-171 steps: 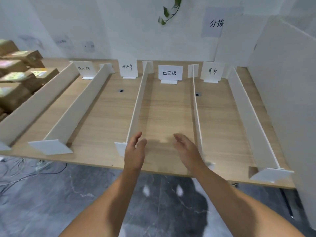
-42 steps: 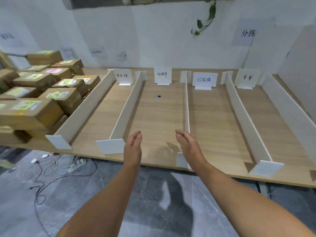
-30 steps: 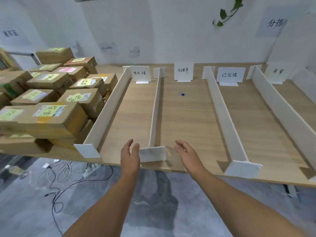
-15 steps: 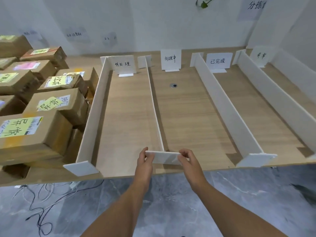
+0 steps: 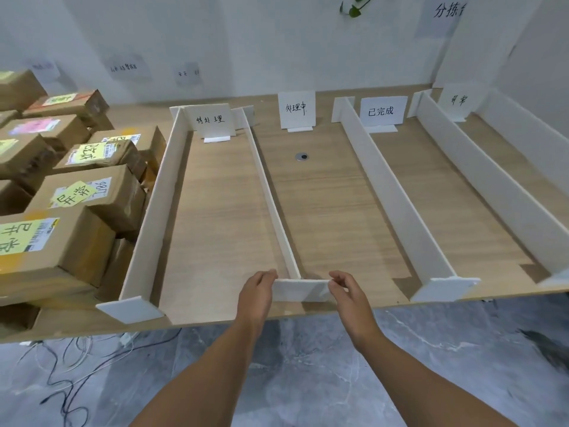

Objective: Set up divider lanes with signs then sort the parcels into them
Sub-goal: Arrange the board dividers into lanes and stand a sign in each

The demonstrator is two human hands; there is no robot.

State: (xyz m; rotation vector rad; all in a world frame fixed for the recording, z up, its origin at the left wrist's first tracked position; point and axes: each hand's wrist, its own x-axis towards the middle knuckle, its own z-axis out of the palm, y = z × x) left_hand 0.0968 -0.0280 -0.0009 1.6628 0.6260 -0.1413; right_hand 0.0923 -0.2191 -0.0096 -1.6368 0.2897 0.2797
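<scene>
Several long white dividers stand on a wooden table (image 5: 326, 211) and form lanes. My left hand (image 5: 257, 292) and my right hand (image 5: 346, 291) pinch the two ends of the near foot plate of the second divider (image 5: 271, 195) at the table's front edge. A white sign stands at the far end of each lane: the leftmost sign (image 5: 211, 120), a second sign (image 5: 296, 108), a third sign (image 5: 381, 110) and the rightmost sign (image 5: 458, 100). Brown cardboard parcels (image 5: 80, 198) with yellow and pink labels are stacked left of the leftmost divider (image 5: 154, 211).
A round cable hole (image 5: 301, 156) sits in the second lane. The white wall runs behind the table, and a white panel (image 5: 538, 57) closes the right side. Cables and a power strip (image 5: 92, 349) lie on the grey floor under the left part of the table.
My view swung left from the right lanes to the parcel side. Both hands went from hovering open to taking hold of the second divider's foot plate at the front edge.
</scene>
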